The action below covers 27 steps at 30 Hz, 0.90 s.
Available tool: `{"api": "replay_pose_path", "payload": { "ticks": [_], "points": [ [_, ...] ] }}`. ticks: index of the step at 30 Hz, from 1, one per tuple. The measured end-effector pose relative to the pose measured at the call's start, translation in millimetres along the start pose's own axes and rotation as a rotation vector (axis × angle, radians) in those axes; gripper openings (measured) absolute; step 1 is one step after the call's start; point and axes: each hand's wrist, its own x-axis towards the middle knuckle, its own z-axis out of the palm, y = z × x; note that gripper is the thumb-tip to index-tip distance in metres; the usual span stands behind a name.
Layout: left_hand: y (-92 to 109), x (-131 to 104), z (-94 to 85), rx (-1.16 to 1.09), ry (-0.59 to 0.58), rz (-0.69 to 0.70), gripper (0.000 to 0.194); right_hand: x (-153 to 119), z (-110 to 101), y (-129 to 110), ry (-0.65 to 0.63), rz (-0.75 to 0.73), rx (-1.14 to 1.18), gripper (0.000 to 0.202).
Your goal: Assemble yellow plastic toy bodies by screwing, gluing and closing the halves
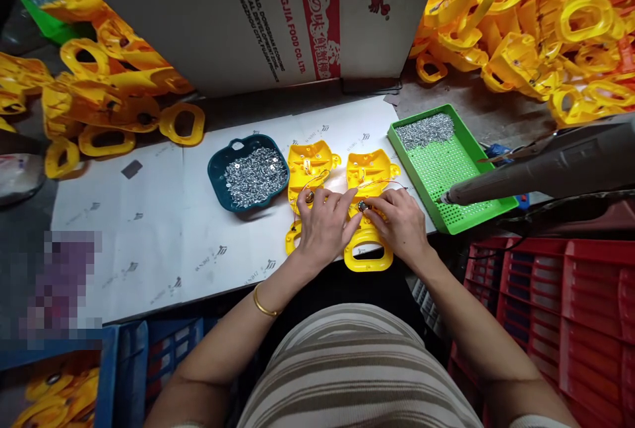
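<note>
Two yellow plastic shells lie side by side on the white board, inner sides up, with ribs, thin wires and ring handles showing. My left hand [322,226] reaches across the lower part of the left shell [308,160], its thumb and fingertips closed at the edge of the right shell [368,169]. With thumb and fingers pinched, my right hand [404,224] holds a small dark round part [364,206] in the right shell, above its ring handle [368,264]. A thin wire runs from the shell past the right fingers. My fingers partly hide both shells.
A dark teal tray [214,173] of small screws stands left; a green perforated basket [421,186] with more screws stands right, a grey tool [526,167] over it. Behind is a cardboard box [223,51]. Yellow parts [520,38] pile up behind. Red crates [560,309] stand lower right.
</note>
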Motion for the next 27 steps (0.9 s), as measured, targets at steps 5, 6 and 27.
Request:
{"api": "replay_pose_path", "payload": {
  "ticks": [5, 6, 27],
  "points": [
    [0.8, -0.1, 2.1, -0.005, -0.011, 0.006, 0.042, 2.3, -0.6, -6.6, 0.019, -0.019, -0.112, 0.016],
    [1.0, 0.3, 2.4, -0.001, -0.010, 0.005, 0.042, 2.5, -0.5, -7.8, 0.021, -0.022, -0.131, 0.015],
    [-4.9, 5.6, -6.5, -0.013, -0.055, 0.049, 0.032, -7.0, 7.6, 2.4, -0.020, -0.074, 0.075, 0.026]
  ]
}}
